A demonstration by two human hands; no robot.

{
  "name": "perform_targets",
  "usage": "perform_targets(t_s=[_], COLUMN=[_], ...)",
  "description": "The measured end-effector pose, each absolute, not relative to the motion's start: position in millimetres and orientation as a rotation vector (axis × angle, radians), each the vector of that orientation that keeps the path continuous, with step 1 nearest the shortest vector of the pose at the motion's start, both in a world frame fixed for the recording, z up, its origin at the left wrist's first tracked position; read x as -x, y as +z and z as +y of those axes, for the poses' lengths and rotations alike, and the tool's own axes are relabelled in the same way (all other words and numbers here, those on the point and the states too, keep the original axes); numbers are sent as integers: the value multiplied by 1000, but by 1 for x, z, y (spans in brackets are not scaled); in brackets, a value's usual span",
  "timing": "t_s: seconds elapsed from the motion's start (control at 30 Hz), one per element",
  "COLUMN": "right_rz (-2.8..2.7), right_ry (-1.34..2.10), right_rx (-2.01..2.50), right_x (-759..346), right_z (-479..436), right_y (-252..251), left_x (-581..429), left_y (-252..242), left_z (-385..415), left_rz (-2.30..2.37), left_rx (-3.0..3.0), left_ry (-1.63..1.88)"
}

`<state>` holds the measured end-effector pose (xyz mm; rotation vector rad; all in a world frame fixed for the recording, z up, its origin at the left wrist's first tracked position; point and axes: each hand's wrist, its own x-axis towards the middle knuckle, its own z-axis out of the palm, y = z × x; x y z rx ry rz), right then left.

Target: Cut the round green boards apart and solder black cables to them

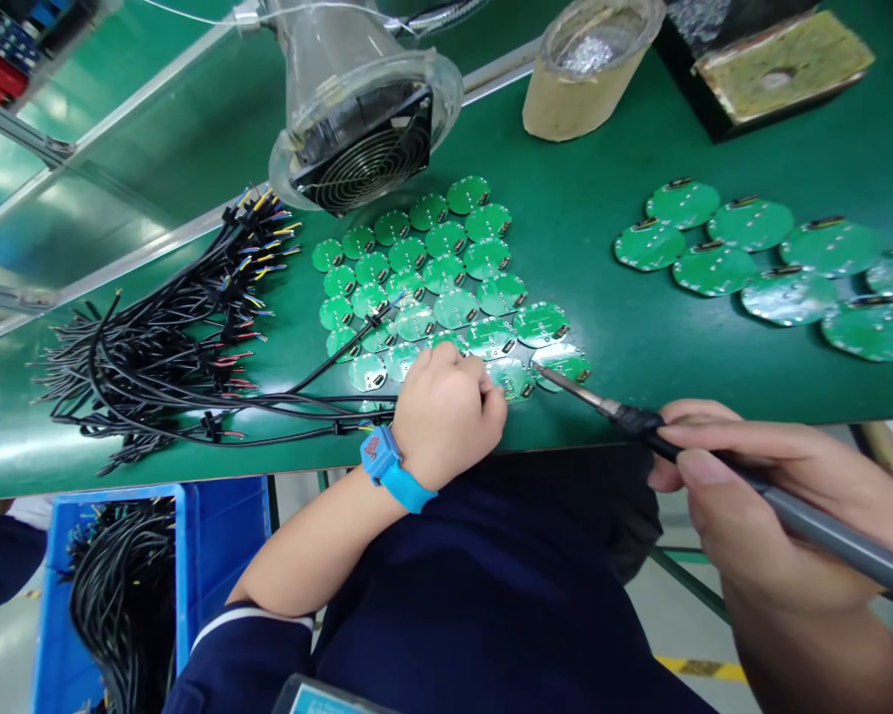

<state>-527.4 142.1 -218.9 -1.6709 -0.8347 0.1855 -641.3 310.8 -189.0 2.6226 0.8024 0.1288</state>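
Observation:
My left hand (450, 402) is closed, knuckles up, over the near edge of a group of round green circuit boards (455, 307). What its fingers hold is hidden beneath it. Black cables (327, 401) from a large bundle run in under its wrist side, and one loose cable lies across the boards. Between the fingers of my right hand (774, 486) is a soldering iron (714, 458), gripped like a pen. The iron's tip points left, over the boards at the near right corner, just right of my left hand; whether it touches one I cannot tell.
A fume extractor fan (372, 149) stands behind the boards. Behind them to the right are a solder-flecked cup (580, 89) and a yellow sponge (785, 64) in a dark holder. More round boards (751, 223) lie at right. Below the table's left side, a blue bin (223, 555) holds cables.

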Motion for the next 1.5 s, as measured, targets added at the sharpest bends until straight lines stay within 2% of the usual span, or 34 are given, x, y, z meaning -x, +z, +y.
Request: perform_targets(t_s=[0.1,0.2,0.27,0.4,0.6,0.77,0.93,1.5], right_rz=[-842,-719,-668,-754,-913,-977,-1017,-1021], right_ry=[149,210,223,143,72,50,26,20], right_rx=[1534,1635,1649,1612,1518,1528,1563,1637], right_x=[528,531,533,533,525,522,522,524], right_z=[144,143,143,142,128,120,121,127], right_y=[-217,-213,-212,-219,-226,-223,-221,-224], left_x=[650,659,663,665,658,636,617,615], left_y=[-186,-185,-187,-191,-171,-177,-199,-206], left_z=[335,375,400,422,374,313,293,292], left_rz=[822,1028,1078,895,741,534,452,519], left_rx=[-2646,-2721,-2764,-2728,-2557,-2536,-2559,-2553], left_ry=[364,583,552,427,773,563,433,544])
